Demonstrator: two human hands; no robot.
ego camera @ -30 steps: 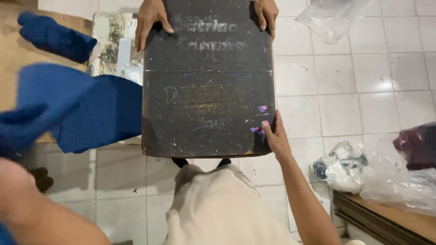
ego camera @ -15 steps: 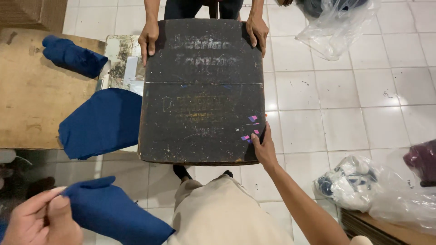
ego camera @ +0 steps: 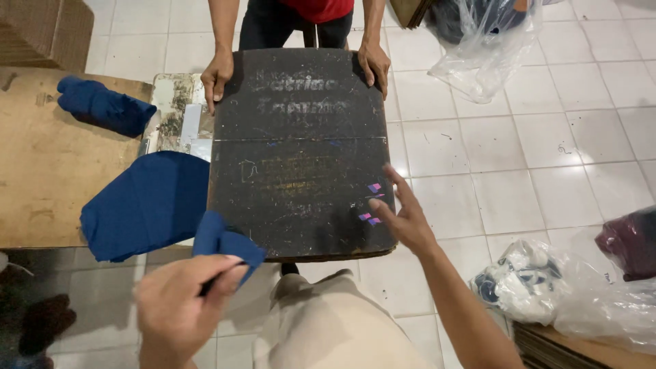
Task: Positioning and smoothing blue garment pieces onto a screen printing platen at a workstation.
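The left hand (ego camera: 179, 309) is pinching a small piece of dark blue cloth (ego camera: 226, 244) between thumb and fingers, holding it at the near left corner of the dark, scuffed rectangular board (ego camera: 294, 123). The right hand (ego camera: 403, 215) is lying open — fingers spread — on the board's near right side beside small purple marks (ego camera: 370, 202), while another person's two hands (ego camera: 217, 75) are gripping its far corners.

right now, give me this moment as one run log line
left hand: holds blue cloth | right hand: open, at dark board near edge | other person's hands: grip far edge
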